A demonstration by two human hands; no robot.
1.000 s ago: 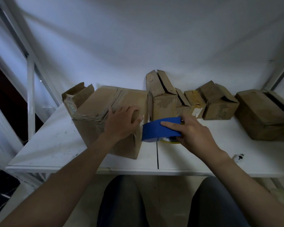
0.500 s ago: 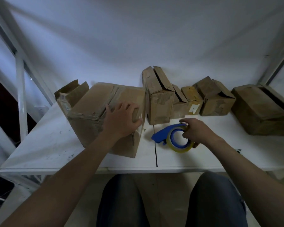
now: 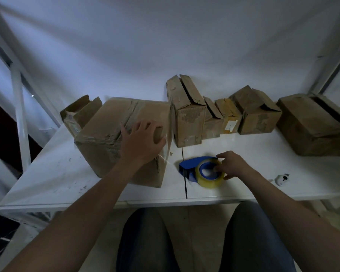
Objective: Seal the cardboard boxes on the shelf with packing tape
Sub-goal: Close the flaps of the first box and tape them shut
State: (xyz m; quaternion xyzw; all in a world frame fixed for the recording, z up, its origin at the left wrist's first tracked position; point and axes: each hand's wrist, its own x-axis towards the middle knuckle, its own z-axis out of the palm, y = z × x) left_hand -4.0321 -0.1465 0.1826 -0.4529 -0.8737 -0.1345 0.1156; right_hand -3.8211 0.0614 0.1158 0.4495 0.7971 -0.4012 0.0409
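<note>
A large cardboard box (image 3: 104, 134) with clear tape across its top stands at the shelf's left. My left hand (image 3: 141, 142) presses flat on its top right corner. A loose strand of clear tape (image 3: 168, 138) hangs off that corner. To the box's right, a blue tape dispenser (image 3: 190, 163) with a yellowish roll (image 3: 210, 182) lies on its side on the white shelf (image 3: 57, 173). My right hand (image 3: 234, 165) grips the roll, fingers over its top and in the core, thumb at its lower edge.
Behind the dispenser stand a tall box with raised flaps (image 3: 186, 118), three smaller boxes (image 3: 257, 116) and a wide box (image 3: 310, 126) at the right. An open small box (image 3: 77, 114) sits behind the large one. A small white object (image 3: 282, 178) lies near the front edge.
My right hand brought the dispenser down from the large box's side and laid it flat on the shelf. My left hand stayed on the box top.
</note>
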